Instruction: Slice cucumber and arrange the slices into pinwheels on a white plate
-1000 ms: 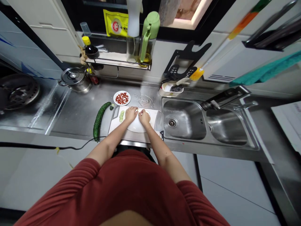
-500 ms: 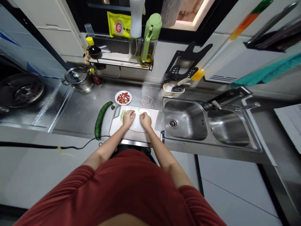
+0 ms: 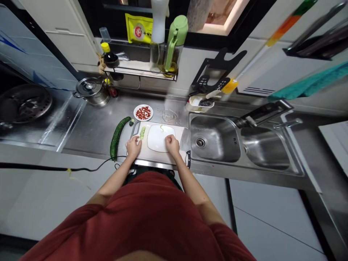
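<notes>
My left hand is over the left part of the cutting board, just below a short row of cucumber slices. Its fingers are apart and I see nothing in them. At the right side of a white plate, my right hand has its fingers curled together; whether something small is in them is hidden. Near the plate's upper rim lies a thin, curved pale-green piece of cucumber. A whole cucumber rests left of the board, with small cut ends near its top.
A knife with a black riveted handle lies at the board's right end, beside the double sink. Behind the board stands a small plate of chopped red pieces. A lidded pot is at the back left, below a bottle shelf.
My left hand has moved left and toward me, off the plate and past the cucumber slices. My right hand has shifted slightly right and nearer, uncovering more of the plate.
</notes>
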`<state>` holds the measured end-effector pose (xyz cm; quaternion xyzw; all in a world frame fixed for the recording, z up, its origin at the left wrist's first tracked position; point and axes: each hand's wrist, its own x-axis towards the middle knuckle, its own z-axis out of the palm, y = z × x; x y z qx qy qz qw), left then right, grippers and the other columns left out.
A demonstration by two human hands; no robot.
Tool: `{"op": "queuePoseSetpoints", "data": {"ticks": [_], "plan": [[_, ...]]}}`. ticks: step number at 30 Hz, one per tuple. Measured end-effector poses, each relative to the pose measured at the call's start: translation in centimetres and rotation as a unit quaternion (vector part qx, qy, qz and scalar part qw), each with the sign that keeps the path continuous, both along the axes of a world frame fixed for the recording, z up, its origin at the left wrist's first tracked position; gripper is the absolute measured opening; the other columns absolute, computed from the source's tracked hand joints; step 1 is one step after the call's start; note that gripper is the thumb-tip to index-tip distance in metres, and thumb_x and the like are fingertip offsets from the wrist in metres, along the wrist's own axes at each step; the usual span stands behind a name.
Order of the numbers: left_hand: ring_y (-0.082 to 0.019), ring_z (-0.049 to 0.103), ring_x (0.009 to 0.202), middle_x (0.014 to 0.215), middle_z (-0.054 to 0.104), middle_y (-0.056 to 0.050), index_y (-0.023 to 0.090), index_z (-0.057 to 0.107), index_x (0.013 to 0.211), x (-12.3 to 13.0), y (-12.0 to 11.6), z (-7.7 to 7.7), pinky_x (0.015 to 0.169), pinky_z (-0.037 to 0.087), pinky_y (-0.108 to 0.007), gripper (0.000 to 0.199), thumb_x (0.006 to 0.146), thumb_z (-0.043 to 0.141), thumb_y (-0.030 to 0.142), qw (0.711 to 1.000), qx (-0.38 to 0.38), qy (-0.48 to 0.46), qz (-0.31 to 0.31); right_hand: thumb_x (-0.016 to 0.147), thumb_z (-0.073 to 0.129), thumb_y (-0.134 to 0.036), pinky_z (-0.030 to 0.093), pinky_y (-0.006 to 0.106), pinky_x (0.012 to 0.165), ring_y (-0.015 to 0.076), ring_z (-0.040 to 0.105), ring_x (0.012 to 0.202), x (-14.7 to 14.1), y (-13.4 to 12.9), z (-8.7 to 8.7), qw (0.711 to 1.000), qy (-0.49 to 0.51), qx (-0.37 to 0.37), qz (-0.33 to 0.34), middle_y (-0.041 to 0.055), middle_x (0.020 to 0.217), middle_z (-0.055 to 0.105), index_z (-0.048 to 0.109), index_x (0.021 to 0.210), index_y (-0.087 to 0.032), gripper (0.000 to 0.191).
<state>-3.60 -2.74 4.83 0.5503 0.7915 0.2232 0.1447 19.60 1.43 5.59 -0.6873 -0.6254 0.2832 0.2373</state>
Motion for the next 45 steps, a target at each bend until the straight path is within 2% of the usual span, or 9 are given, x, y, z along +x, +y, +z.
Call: {"op": "queuePoseSetpoints", "data": {"ticks": [7,12,16,18,20,25,33,41,45], "plan": [[-0.027,0.054,0.098,0.093,0.062,-0.008,0.022,0.061,0.104,0.0,1.0,0.5,0.088,0.034,-0.041,0.03,0.081,0.051,0.038,0.999,-0.041,0.022,0.019,0.085,0.039,-0.037,0.033,0.022,0.061,0.0149,0.054,0.065,-0.1,-0.3,-0.4,1.0,-0.008,0.002,0.018,-0.0015,0.069,0.059,0.061,0.095,-0.021,0.028],[-0.027,0.055,0.096,0.094,0.062,-0.008,0.021,0.061,0.098,0.1,1.6,0.2,0.088,0.033,-0.041,0.027,0.081,0.052,0.039,0.998,-0.052,0.023,0.03,0.088,0.037,-0.038,0.036,0.023,0.064,0.016,0.056,0.069,-0.1,-0.4,-0.3,0.999,-0.039,-0.011,0.03,0.0002,0.073,0.062,0.061,0.1,-0.02,0.032],[-0.026,0.055,0.095,0.095,0.062,-0.007,0.022,0.061,0.097,0.0,1.5,-0.1,0.088,0.033,-0.042,0.024,0.082,0.051,0.038,0.999,-0.042,0.022,0.024,0.091,0.035,-0.033,0.039,0.025,0.072,0.0178,0.058,0.083,-0.2,-0.1,0.4,0.993,-0.101,-0.013,0.064,0.0044,0.095,0.065,0.057,0.114,-0.021,0.034],[-0.026,0.055,0.095,0.096,0.062,-0.007,0.022,0.061,0.096,0.0,1.5,-0.2,0.088,0.033,-0.042,0.023,0.082,0.051,0.038,0.999,-0.042,0.023,0.024,0.092,0.034,-0.031,0.04,0.027,0.077,0.0189,0.058,0.091,-0.4,0.4,0.9,0.985,-0.145,-0.019,0.089,0.007,0.108,0.062,0.053,0.122,-0.022,0.037],[-0.026,0.055,0.096,0.097,0.062,-0.007,0.022,0.062,0.095,0.1,1.5,-0.1,0.088,0.033,-0.042,0.022,0.082,0.051,0.037,0.998,-0.046,0.024,0.026,0.094,0.032,-0.032,0.041,0.029,0.079,0.02,0.058,0.093,-0.7,1.0,1.4,0.974,-0.188,-0.039,0.117,0.009,0.113,0.059,0.048,0.129,-0.024,0.04],[-0.025,0.055,0.096,0.096,0.062,-0.007,0.022,0.063,0.092,0.2,1.5,-0.2,0.087,0.033,-0.04,0.02,0.082,0.05,0.035,0.998,-0.049,0.02,0.035,0.096,0.029,-0.034,0.042,0.031,0.079,0.0213,0.058,0.092,-1.9,2.5,2.0,0.953,-0.25,-0.07,0.159,0.0107,0.112,0.056,0.036,0.139,-0.027,0.044],[-0.023,0.056,0.093,0.094,0.062,-0.004,0.023,0.062,0.089,0.4,1.6,-0.6,0.085,0.034,-0.036,0.014,0.08,0.053,0.029,0.999,-0.024,0.003,0.044,0.097,0.027,-0.036,0.041,0.032,0.081,0.0223,0.056,0.098,-2.8,3.6,1.7,0.938,-0.282,-0.088,0.181,0.0122,0.117,0.053,0.027,0.144,-0.028,0.048],[-0.022,0.056,0.095,0.097,0.063,-0.005,0.023,0.061,0.088,0.9,1.4,0.0,0.085,0.034,-0.035,0.013,0.081,0.05,0.025,0.998,-0.029,-0.002,0.047,0.096,0.027,-0.036,0.041,0.032,0.081,0.0225,0.056,0.099,-2.9,3.7,1.3,0.934,-0.29,-0.099,0.186,0.0126,0.117,0.053,0.025,0.145,-0.027,0.049],[-0.022,0.056,0.095,0.093,0.064,-0.004,0.022,0.06,0.085,1.0,1.3,0.3,0.085,0.035,-0.034,0.011,0.081,0.05,0.025,0.999,-0.013,-0.016,0.041,0.096,0.029,-0.034,0.041,0.034,0.082,0.0234,0.056,0.099,-2.9,3.7,1.2,0.942,-0.269,-0.09,0.182,0.0126,0.115,0.055,0.029,0.143,-0.026,0.049]]}}
